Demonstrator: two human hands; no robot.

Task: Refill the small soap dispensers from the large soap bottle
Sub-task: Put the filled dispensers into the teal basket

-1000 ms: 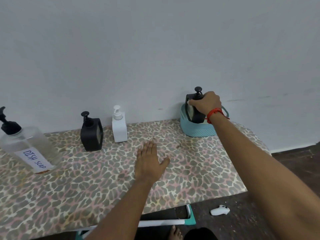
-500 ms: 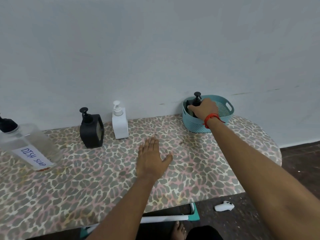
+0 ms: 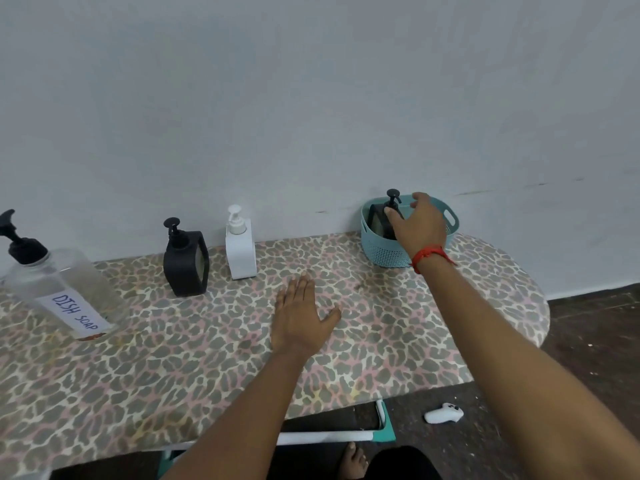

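A large clear bottle (image 3: 65, 292) labelled DISH SOAP, with a black pump, stands at the left of the table. A black dispenser (image 3: 186, 263) and a white dispenser (image 3: 240, 247) stand side by side near the wall. Another black dispenser (image 3: 381, 220) sits inside the teal basket (image 3: 384, 252) at the back right. My right hand (image 3: 420, 225) hovers over that basket with its fingers spread, just off the dispenser, holding nothing. My left hand (image 3: 299, 317) lies flat on the table, palm down.
The table (image 3: 194, 358) has a leopard-print cover and stands against a pale wall. On the dark floor at the lower right lie a white controller (image 3: 443, 413) and a teal-and-white frame (image 3: 381, 427). A bare foot (image 3: 355, 460) shows below the table edge.
My right hand lowered the black dispenser into the teal basket and let go, its fingers now spread. My left hand has stayed flat on the table.
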